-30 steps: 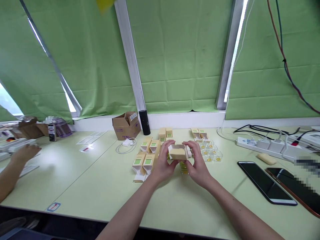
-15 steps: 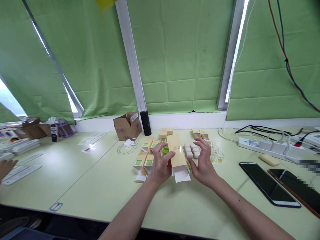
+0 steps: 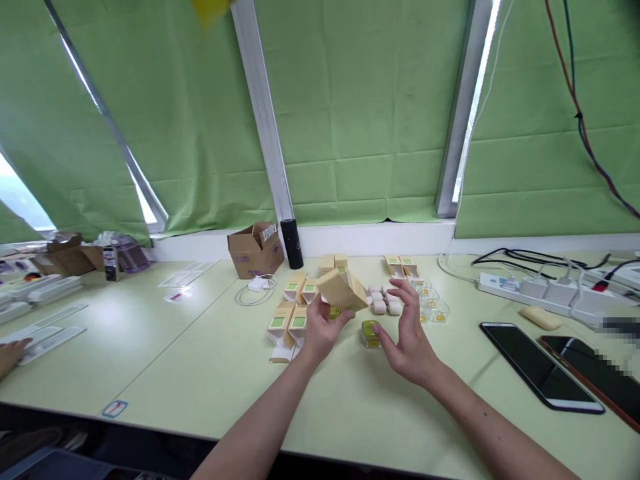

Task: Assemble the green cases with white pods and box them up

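My left hand [image 3: 321, 328] grips a small cream cardboard box [image 3: 343, 288], tilted above the table. My right hand [image 3: 413, 343] has its fingers apart and holds nothing; its thumb is close to a small clear case with a green top [image 3: 371, 333] on the table, and I cannot tell if they touch. Left of my left hand stand several cream boxes with green windows [image 3: 277, 323], some with flaps open. Behind my hands lie several white rounded pieces [image 3: 379, 307] and clear plastic cases with yellow inside [image 3: 435, 310]. Part of another green piece [image 3: 335, 312] shows behind the held box.
Farther back are a brown carton [image 3: 256, 252], a black cylinder [image 3: 291, 244] and a coiled white cable [image 3: 256, 290]. Two phones [image 3: 540, 363] and a power strip [image 3: 530, 293] lie to the right. Another person's hand [image 3: 13, 353] is at the far left, by white strips.
The box in my left hand has tipped over, its open flap turning out of sight. My right hand has stayed near the green-topped case, which now shows fully.
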A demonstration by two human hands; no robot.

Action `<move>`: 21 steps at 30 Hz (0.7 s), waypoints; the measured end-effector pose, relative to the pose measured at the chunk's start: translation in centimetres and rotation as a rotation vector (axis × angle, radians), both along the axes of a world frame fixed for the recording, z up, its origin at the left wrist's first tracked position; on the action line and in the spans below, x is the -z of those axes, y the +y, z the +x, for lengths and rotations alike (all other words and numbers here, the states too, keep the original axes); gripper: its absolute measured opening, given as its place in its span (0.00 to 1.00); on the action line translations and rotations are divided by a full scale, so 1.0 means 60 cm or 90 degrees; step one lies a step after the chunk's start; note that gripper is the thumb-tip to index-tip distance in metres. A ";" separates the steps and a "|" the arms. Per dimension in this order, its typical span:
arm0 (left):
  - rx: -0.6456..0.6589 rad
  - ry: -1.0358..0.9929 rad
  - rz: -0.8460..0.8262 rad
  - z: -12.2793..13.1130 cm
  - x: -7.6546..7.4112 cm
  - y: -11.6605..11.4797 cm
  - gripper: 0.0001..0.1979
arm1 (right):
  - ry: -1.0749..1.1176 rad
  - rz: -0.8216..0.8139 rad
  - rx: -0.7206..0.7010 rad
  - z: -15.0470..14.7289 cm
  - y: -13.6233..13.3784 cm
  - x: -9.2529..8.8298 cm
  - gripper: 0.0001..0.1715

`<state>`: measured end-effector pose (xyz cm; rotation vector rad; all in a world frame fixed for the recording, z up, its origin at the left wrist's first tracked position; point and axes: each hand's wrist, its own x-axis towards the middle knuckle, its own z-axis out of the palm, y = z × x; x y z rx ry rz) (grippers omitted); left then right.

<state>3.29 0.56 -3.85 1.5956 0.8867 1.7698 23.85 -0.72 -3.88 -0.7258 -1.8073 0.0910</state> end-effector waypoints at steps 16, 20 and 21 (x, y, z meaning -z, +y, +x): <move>0.152 -0.062 -0.104 0.019 -0.012 -0.002 0.40 | -0.002 -0.139 -0.085 -0.004 -0.013 -0.004 0.27; 0.127 -0.043 -0.104 0.023 -0.017 -0.009 0.38 | 0.062 -0.211 -0.164 -0.005 -0.010 -0.003 0.25; 0.123 -0.038 -0.101 0.024 -0.017 -0.011 0.38 | 0.074 -0.227 -0.177 -0.005 -0.009 -0.004 0.24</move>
